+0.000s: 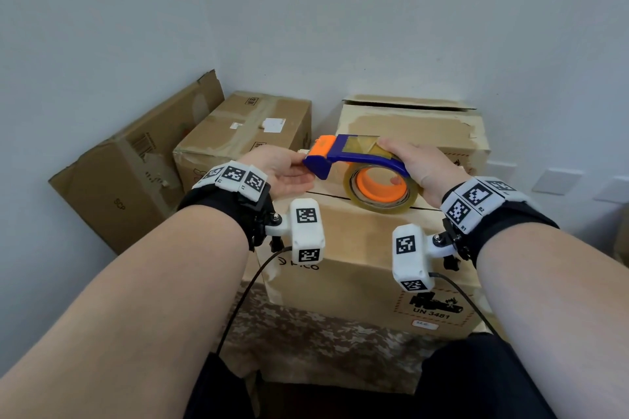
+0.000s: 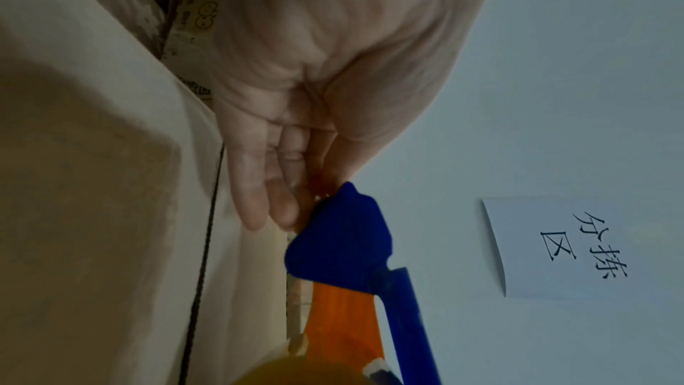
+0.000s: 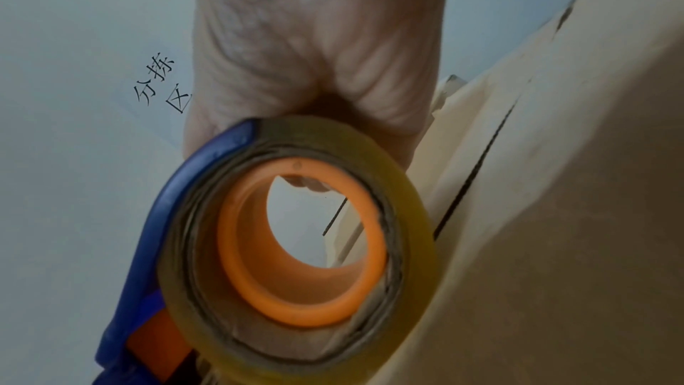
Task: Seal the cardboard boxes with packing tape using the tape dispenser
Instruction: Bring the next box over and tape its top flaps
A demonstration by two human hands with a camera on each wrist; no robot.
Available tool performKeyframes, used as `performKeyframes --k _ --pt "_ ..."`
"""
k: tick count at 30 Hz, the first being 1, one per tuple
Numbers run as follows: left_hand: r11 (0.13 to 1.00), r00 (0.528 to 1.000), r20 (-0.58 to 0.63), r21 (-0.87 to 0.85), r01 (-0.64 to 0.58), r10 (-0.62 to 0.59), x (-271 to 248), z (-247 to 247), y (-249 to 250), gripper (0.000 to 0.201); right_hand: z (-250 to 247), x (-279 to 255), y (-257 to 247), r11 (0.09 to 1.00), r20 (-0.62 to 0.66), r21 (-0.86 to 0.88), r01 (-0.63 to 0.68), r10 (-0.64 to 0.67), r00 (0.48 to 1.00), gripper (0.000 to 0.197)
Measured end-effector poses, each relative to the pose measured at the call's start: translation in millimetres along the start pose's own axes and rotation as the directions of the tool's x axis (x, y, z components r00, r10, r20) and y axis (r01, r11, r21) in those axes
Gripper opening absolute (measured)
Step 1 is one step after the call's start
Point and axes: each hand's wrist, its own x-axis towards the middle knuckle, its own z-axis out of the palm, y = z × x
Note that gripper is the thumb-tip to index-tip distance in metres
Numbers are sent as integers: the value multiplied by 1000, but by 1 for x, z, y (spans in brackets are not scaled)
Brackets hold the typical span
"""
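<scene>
Head view has the right hand (image 1: 427,168) wrapped around the blue tape dispenser (image 1: 357,160), held just above the nearest box (image 1: 367,258) — the left hand (image 1: 282,170) pinches at its orange front end, probably hunting the tape's loose end. That box's top seam looks bare, so sealing it seems barely begun.

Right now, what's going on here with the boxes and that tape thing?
A person is getting ready to tape a box shut. The right hand holds the dispenser by its tape roll end, just above the box's top seam. The left hand pinches at the dispenser's orange front end, apparently at the tape's end. No fresh tape shows on that seam yet. More boxes stand behind by the wall.
</scene>
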Motion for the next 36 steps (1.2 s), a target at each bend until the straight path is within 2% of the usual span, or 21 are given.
performKeyframes --k 5,13,17,23,29,34,36 --pt "998 1000 -2 -57 -4 4 1 0 -1 4 -2 1 4 1000 5 24 3 -3 1000 41" --pt "998 996 -79 44 -46 49 4 -4 2 12 -2 3 4 999 59 11 46 -46 997 40" --pt "990 989 -135 135 -46 64 6 -16 3 5 1 5 0 996 104 -38 77 -72 992 42" --pt "981 974 -202 182 -60 98 8 -35 4 4 3 8 -12 983 166 -147 106 -81 983 45" --pt "965 935 -318 253 -73 154 14 -66 2 12 1 12 -22 958 168 -256 128 -86 982 45" --pt "943 935 -300 320 -88 189 15 -74 -5 14 12 7 -30 916 177 -375 141 -79 981 43" --pt "949 952 -255 300 -91 172 15 -76 -7 14 18 6 -35 895 170 -418 156 -91 981 40"
